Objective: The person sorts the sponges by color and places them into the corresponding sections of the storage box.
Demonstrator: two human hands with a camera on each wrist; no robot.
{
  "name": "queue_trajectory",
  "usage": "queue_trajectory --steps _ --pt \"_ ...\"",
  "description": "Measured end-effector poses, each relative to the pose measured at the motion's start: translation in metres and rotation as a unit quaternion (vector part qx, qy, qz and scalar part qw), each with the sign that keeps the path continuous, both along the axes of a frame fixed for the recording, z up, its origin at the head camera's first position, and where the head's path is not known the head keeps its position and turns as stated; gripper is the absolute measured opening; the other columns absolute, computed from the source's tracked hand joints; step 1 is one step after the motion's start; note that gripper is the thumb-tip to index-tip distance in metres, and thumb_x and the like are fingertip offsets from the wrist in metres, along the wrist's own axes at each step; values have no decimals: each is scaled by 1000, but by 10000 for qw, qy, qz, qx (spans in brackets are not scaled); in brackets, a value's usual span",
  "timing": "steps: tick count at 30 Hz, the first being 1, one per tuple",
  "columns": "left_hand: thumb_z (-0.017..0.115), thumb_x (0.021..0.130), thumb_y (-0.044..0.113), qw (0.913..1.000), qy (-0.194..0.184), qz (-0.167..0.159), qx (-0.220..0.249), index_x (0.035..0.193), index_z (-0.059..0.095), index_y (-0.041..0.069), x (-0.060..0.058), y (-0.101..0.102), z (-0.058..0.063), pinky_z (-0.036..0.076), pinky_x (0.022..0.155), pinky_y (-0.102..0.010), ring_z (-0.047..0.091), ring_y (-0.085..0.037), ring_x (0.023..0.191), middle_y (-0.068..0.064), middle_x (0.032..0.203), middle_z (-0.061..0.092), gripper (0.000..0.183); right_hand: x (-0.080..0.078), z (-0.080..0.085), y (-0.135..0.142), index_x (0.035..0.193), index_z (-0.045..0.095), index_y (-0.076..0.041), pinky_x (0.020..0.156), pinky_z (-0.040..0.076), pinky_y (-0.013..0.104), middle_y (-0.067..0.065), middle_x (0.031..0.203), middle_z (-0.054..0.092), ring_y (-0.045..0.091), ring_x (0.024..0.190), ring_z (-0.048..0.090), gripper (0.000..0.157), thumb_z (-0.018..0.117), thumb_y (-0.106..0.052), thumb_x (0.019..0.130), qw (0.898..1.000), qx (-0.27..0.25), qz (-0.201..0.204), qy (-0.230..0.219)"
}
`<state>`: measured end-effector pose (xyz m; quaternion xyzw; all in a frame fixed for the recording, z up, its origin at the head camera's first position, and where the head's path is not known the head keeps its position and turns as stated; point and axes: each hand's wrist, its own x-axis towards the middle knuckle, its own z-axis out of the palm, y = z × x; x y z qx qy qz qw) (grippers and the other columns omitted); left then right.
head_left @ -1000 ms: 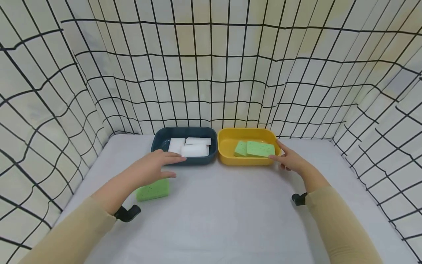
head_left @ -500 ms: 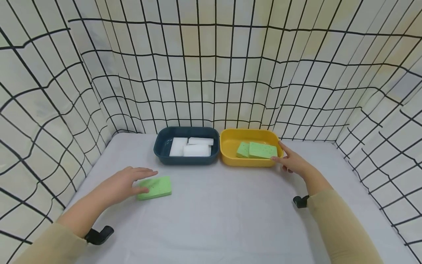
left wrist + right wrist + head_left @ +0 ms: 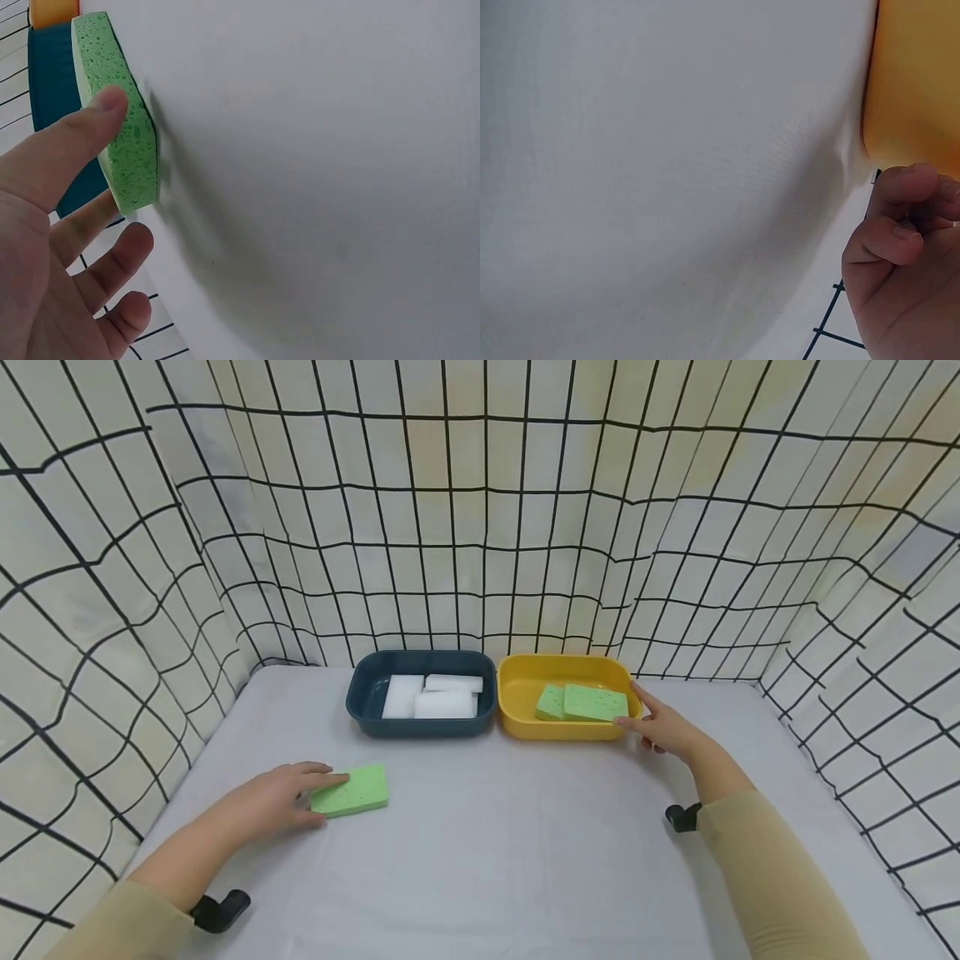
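A green sponge (image 3: 360,791) lies flat on the white cloth at the left. Over its left end reaches my left hand (image 3: 273,797), forefinger across the top and thumb by the near edge. In the left wrist view the thumb (image 3: 105,112) overlaps the sponge's side (image 3: 139,150), and the other fingers are spread; firm contact is unclear. My right hand (image 3: 671,728) grips the right front corner of a yellow container (image 3: 517,727), thumb and forefinger at its rim. Two green sponges (image 3: 595,703) lie inside that container. Curled fingers (image 3: 889,240) show below its wall in the right wrist view.
A dark blue container (image 3: 367,723) with several white blocks (image 3: 444,705) stands left of the yellow one, close beside it. Black wire mesh (image 3: 483,543) over pale cloth encloses the back and both sides. White cloth (image 3: 495,860) covers the table.
My left hand has withdrawn from the blue container toward the near left and lowered onto the sponge's left end. The right hand stays at the yellow container. The view shifts slightly.
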<state>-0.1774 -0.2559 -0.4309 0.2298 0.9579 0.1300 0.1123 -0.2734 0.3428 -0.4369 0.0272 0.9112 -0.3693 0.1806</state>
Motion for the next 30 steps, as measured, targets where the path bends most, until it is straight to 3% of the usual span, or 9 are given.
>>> queue_trajectory --steps 11,21,30 --pt "80 82 33 9996 275 -37 94 137 62 21 1 0 2 44 98 -59 52 -42 125 -15 136 56 59 -1 1 -1 158 -2 -40 61 41 30 7 72 53 21 59 44 101 63 -66 86 10000 2 -48 3" --pt "77 87 33 9981 519 -3 324 142 57 27 2 14 19 45 98 -58 50 -41 127 -13 142 51 59 1 1 0 159 -2 -39 61 39 30 8 72 53 21 60 45 102 64 -67 85 10000 -28 -13 13" --pt "76 88 31 9963 723 -279 376 144 55 29 -12 39 32 46 99 -56 49 -38 129 -9 145 49 60 2 2 -2 159 -2 -39 61 38 31 6 71 52 21 61 45 104 65 -67 84 10000 -52 -37 -31"
